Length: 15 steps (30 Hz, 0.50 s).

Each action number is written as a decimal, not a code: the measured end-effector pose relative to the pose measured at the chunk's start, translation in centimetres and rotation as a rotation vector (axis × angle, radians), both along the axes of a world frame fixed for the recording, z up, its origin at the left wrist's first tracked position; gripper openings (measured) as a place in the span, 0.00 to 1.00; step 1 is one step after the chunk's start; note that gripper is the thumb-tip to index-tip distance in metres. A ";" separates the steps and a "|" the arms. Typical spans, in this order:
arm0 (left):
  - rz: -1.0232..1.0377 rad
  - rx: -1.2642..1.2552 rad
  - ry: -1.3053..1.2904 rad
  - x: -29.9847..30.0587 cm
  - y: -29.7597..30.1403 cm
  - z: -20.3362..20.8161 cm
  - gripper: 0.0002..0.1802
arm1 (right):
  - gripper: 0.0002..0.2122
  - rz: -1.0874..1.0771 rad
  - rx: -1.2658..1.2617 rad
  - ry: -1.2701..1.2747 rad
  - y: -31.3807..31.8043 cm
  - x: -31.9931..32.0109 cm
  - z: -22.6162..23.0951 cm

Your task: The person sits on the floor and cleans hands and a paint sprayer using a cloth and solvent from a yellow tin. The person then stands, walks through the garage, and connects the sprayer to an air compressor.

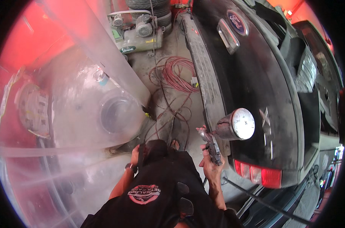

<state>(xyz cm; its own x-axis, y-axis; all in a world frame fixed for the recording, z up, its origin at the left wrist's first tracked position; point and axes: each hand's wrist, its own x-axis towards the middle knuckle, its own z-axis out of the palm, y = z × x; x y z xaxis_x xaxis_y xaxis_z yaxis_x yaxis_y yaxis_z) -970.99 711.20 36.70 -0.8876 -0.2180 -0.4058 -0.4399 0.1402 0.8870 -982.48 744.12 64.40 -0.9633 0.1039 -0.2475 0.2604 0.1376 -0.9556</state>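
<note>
My right hand (pixel 212 167) is wrapped around the grip of a paint spray gun (pixel 211 147). A metal cup (pixel 226 127) with a pale, round end is attached to the gun, tilted to the right. It overlaps my view of the black pickup tailgate (pixel 252 83); I cannot tell whether they touch. Low against my left side is my left hand (pixel 134 155), with a dark watch on its wrist. Its fingers are partly hidden by dark cloth, so what they hold, if anything, does not show.
Clear plastic sheeting (pixel 69 129) hangs along my left. On the floor ahead lie a coiled red hose (pixel 177 72) and loose loops of line. Behind them stand an air compressor (pixel 140 40) and stacked tires (pixel 163 17). The truck's dusty bumper (pixel 206 72) and red-and-white tail light (pixel 258 174) are close on my right.
</note>
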 end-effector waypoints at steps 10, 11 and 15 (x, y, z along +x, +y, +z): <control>0.242 0.214 0.120 -30.2 1.1 10.3 0.17 | 0.09 0.131 -0.068 -0.108 -3.7 -18.4 -2.1; 0.262 0.302 0.122 -32.7 0.7 10.2 0.17 | 0.10 0.126 -0.095 -0.102 -4.5 -20.4 -2.6; 0.246 0.342 0.138 -42.7 -2.8 7.5 0.17 | 0.11 0.124 -0.103 -0.083 -7.6 -29.0 -4.0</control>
